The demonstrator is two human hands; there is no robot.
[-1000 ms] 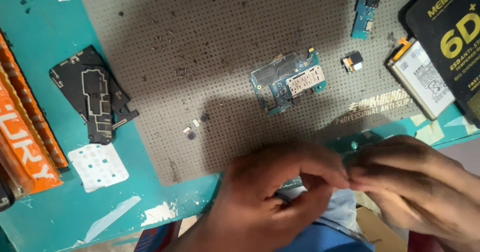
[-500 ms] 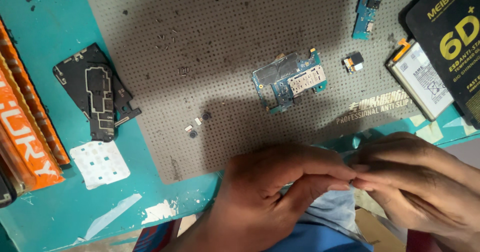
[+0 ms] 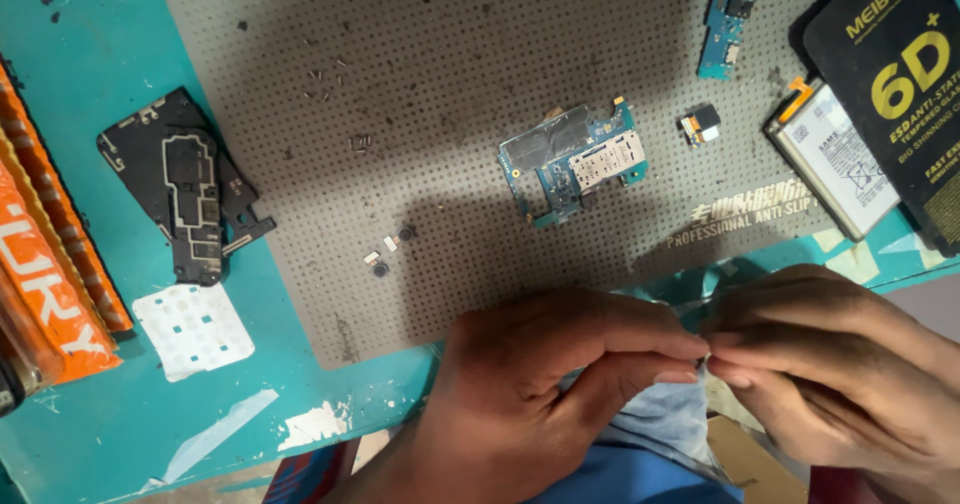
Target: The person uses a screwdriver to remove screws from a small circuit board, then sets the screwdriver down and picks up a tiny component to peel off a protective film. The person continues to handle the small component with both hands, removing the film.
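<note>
My left hand (image 3: 540, 384) and my right hand (image 3: 830, 364) meet at the near edge of the teal table (image 3: 70, 414), fingertips pressed together. Both pinch a small thin piece (image 3: 706, 362) that the fingers almost wholly hide; I cannot tell what it is. Beyond the hands, on the grey perforated mat (image 3: 420, 84), lies a blue-green phone circuit board (image 3: 575, 159). A tiny camera module (image 3: 700, 124) sits to its right, and a narrow blue sub-board (image 3: 728, 19) lies at the far right.
A white phone battery (image 3: 835, 159) and a black flat package (image 3: 900, 74) lie at the right. A black plastic phone cover (image 3: 190, 194) and a white dotted sheet (image 3: 195, 329) are at the left, beside an orange box (image 3: 45, 244). Tiny loose parts (image 3: 390, 249) rest on the mat.
The fingertips of both hands have closed together over the small piece. My left fingers stretched rightward to meet the right thumb. Nothing on the mat has moved.
</note>
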